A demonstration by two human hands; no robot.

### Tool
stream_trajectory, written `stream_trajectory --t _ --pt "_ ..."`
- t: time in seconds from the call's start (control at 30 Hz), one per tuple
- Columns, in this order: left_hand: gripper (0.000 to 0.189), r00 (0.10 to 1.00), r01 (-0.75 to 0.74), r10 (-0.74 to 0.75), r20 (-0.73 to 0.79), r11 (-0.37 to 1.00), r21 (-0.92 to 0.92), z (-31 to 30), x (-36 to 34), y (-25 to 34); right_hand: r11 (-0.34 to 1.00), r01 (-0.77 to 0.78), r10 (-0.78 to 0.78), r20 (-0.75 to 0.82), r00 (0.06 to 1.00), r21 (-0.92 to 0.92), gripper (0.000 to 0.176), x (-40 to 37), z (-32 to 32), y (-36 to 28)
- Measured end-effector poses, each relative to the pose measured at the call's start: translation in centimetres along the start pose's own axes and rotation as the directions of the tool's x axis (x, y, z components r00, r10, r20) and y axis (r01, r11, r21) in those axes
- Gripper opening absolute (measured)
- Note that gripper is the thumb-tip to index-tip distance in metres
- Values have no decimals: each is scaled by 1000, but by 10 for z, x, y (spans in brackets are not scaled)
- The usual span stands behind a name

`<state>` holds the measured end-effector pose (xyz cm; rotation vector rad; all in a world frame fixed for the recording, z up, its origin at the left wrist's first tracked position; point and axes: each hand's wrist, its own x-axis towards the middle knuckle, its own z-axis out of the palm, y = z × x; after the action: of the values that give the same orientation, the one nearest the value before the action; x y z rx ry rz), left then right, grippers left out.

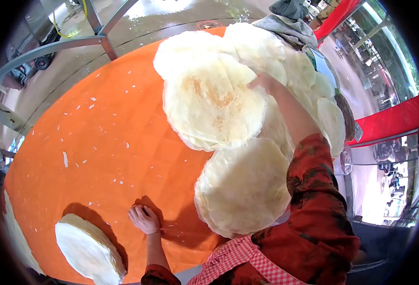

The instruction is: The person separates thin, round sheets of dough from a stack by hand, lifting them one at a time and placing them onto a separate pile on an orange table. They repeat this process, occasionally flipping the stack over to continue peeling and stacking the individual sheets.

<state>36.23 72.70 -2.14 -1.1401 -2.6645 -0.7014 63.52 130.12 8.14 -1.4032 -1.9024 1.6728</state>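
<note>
Right hand (265, 84) touching the right edge of the browned flatbread stack (209, 102), grip indiscernible; left hand (144, 219), fingers curled inward, rests on the orange table (100, 161) nearer the wearer than the stack.

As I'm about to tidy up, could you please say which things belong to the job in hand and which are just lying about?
Probably the job's:
browned round sheet at the right hand
front stack
lower-left stack

Probably just lying about:
crumpled grey cloth
pale scraps on the orange table
</note>
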Motion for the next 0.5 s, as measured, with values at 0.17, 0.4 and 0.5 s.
stream_trajectory --t 0.17,0.4,0.5 --pt "8 1000 -12 12 -6 1000 0 3 -3 -3 886 369 -339 150 929 -279 45 -38 71 -174" --pt "10 1000 2 -1 -10 999 33 11 -7 -9 869 493 -493 167 854 46 47 80 19 -209" --pt "12 1000 9 -9 12 999 54 9 -5 -7 934 292 -286 -56 956 207 45 114 22 -128"
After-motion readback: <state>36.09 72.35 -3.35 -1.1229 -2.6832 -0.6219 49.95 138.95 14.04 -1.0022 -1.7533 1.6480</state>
